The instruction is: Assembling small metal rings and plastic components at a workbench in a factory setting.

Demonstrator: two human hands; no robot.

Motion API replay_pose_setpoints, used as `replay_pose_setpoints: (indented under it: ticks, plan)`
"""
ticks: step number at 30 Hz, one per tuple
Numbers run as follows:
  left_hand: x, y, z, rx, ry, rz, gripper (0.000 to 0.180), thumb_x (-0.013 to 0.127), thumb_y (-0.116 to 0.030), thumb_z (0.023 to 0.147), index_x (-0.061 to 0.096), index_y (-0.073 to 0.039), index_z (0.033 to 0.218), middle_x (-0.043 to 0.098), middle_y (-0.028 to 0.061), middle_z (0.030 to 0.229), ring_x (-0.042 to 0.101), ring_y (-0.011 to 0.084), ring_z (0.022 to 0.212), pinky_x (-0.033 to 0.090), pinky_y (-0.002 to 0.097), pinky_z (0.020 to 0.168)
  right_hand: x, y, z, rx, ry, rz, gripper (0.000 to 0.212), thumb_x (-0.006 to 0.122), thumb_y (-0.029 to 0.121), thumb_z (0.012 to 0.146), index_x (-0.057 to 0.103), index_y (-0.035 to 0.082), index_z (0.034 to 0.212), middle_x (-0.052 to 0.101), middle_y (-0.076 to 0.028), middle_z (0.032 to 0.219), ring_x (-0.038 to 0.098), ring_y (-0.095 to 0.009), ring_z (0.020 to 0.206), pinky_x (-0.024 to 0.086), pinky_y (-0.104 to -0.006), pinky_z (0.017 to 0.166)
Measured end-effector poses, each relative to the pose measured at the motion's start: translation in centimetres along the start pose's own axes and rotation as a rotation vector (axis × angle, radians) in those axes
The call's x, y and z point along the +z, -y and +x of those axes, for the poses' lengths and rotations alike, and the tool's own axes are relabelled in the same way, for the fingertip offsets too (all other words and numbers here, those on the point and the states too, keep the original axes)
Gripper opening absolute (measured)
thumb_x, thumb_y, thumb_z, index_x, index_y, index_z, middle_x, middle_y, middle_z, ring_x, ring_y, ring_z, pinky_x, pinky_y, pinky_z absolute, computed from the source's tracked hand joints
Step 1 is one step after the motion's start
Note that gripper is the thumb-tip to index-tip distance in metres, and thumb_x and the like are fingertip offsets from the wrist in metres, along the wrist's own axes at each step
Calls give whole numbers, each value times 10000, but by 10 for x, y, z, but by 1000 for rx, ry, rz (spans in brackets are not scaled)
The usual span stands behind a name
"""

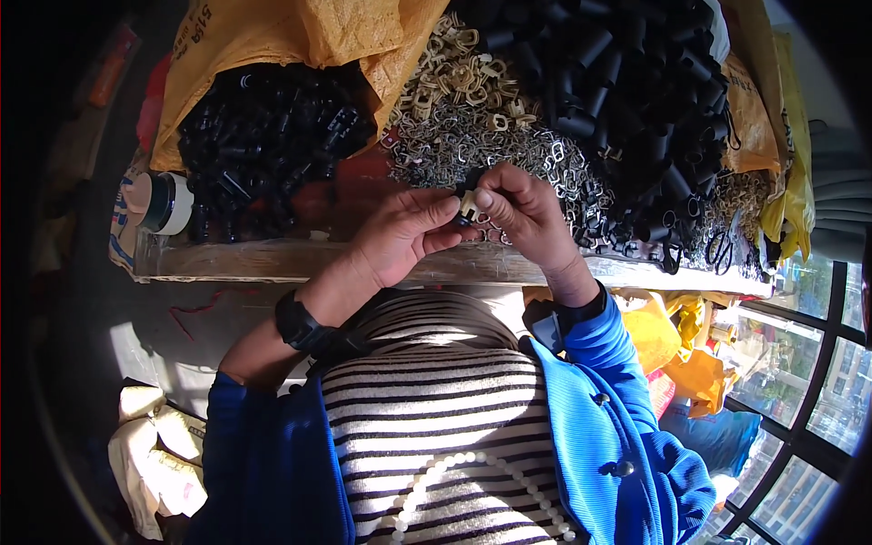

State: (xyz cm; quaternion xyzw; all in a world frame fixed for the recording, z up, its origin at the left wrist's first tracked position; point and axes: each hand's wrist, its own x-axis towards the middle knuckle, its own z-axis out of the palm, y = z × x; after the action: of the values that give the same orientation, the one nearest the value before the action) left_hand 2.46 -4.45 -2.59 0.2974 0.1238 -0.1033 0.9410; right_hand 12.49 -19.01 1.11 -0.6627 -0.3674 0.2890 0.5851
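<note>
Above the table's near edge my two hands meet around a small part. My left hand (396,238) pinches it between thumb and fingers from the left. From the right, my right hand (530,216) closes thumb and forefinger on it. The part has a cream-coloured plastic clip (469,205) and a black piece beside it; how the two are joined is partly hidden by my fingers. Right behind my hands lies a heap of small silver metal clips (445,150), with cream plastic clips (481,77) piled farther back.
Black plastic tubes (618,82) are heaped at the back right. At the left a yellow woven sack (300,36) spills black parts (245,145), with a round white-and-dark container (173,204) beside it. Yellow bags (654,331) and a window (781,354) are at the right.
</note>
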Motion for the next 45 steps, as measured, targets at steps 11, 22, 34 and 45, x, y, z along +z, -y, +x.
replay_pose_setpoints:
  ticks: [11,22,34,45]
  plan:
    - [14,-8,16,-124,-27,207,238,521,-146,802,525,1,989,583,97,864,591,178,748,495,206,612,-42,-29,-30,3,-367,-366,171,628,117,728,487,24,755,465,-3,628,439,-47,549,344,-194,448]
    - [21,-1,33,-115,-66,214,209,512,-132,804,535,5,961,591,105,849,594,160,723,498,199,604,-110,-77,-56,50,-595,-1255,122,570,175,719,531,66,758,488,-97,664,528,-295,622,416,-365,519]
    - [18,-8,17,-9,-103,203,186,522,-137,803,546,-11,937,589,79,841,589,156,752,492,200,627,-71,-34,-41,143,-375,157,135,463,122,844,505,-7,840,546,-16,651,465,-54,538,381,-173,489]
    - [23,-18,11,118,-73,458,208,560,-137,787,562,9,935,582,39,835,562,91,751,476,216,680,-6,7,-12,210,129,-94,118,474,97,836,492,-18,849,552,-43,692,499,-76,562,413,-186,514]
